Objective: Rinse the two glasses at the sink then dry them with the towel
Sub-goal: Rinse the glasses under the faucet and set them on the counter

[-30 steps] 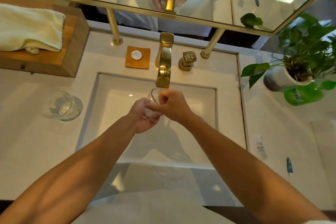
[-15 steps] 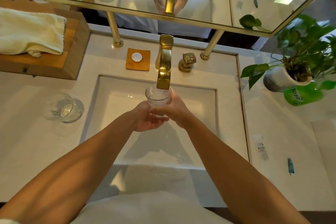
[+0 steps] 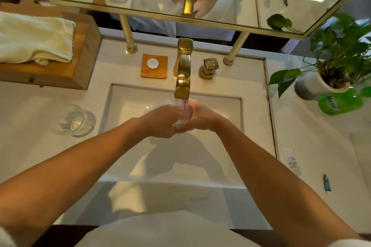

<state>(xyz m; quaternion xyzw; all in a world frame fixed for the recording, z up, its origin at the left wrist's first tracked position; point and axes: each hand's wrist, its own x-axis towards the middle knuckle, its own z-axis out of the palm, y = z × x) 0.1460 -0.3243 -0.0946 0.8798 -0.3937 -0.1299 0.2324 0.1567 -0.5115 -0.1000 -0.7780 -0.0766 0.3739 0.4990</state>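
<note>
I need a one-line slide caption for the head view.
Left hand and right hand hold a glass under the gold faucet over the sink; a second glass stands on the counter.

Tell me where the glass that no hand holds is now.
In the head view, that glass stands on the counter at the left of the sink, just in front of the wooden box that carries the towel.

Forearms bare; left hand point(image 3: 160, 120), right hand point(image 3: 202, 118) bare, wet-looking; white left sleeve point(image 3: 5, 236) edge at lower corner; white right sleeve point(image 3: 353, 243) likewise; white garment point(image 3: 166, 230) across front, plain, soft-looking.
</note>
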